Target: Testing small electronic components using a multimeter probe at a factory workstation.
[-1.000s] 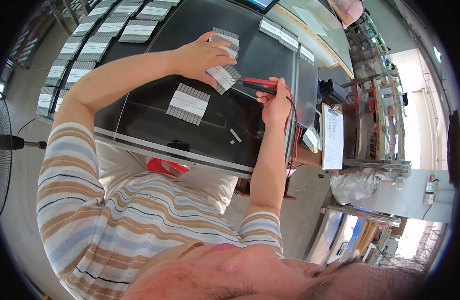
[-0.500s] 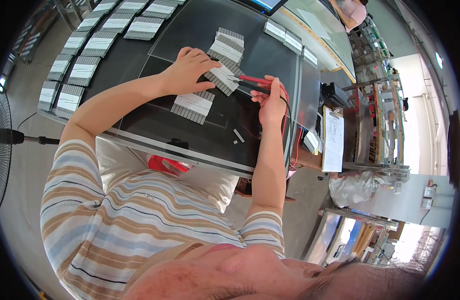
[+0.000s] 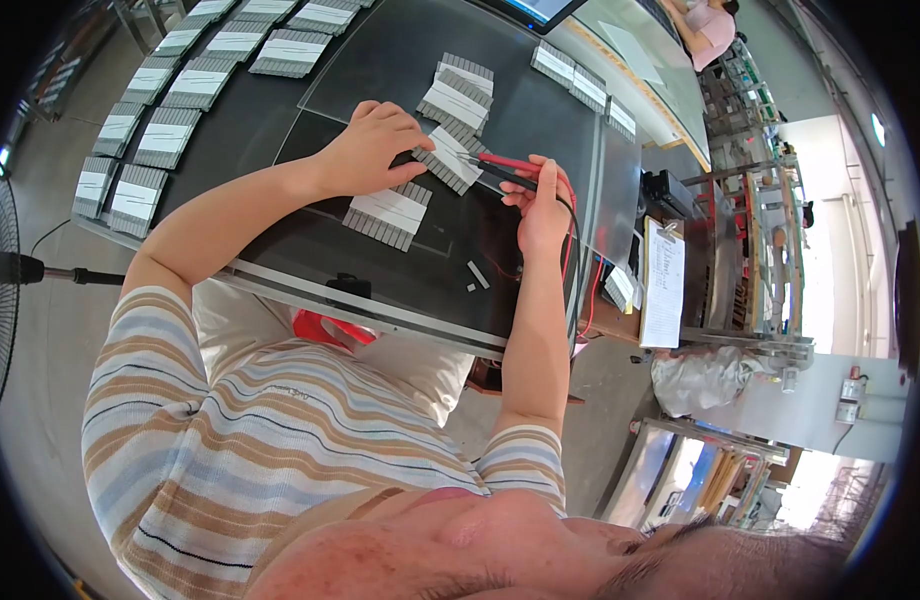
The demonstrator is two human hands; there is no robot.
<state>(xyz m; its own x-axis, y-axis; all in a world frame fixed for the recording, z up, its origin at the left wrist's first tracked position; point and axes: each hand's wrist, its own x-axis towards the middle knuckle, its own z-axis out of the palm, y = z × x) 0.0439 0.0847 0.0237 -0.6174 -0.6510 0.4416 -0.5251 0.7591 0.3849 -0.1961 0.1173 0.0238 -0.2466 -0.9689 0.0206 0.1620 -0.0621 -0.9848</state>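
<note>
A row of narrow grey strips with a white band across it (image 3: 454, 160) lies at a slant on the dark tabletop (image 3: 300, 250). My left hand (image 3: 375, 150) is at its left end, fingers bent and thumb below, gripping that edge. In my right hand (image 3: 542, 205) are a red test probe (image 3: 510, 161) and a black test probe (image 3: 507, 176), pinched together. Their metal tips point left and rest on or just above the white band. A similar strip row (image 3: 388, 215) lies closer to me, and stacked rows (image 3: 458, 100) lie just beyond.
Many banded strip rows (image 3: 170, 135) line the table's left side. Small loose pieces (image 3: 478, 274) lie near the front edge. Red and black leads hang beside my right forearm. A clipboard (image 3: 663, 280) is at the right, a screen (image 3: 530, 8) at the back, and another person (image 3: 705, 35) beyond.
My left fingertips have drawn back and down from the strip row's upper corner to its left end. My right hand and the probes have hardly moved.
</note>
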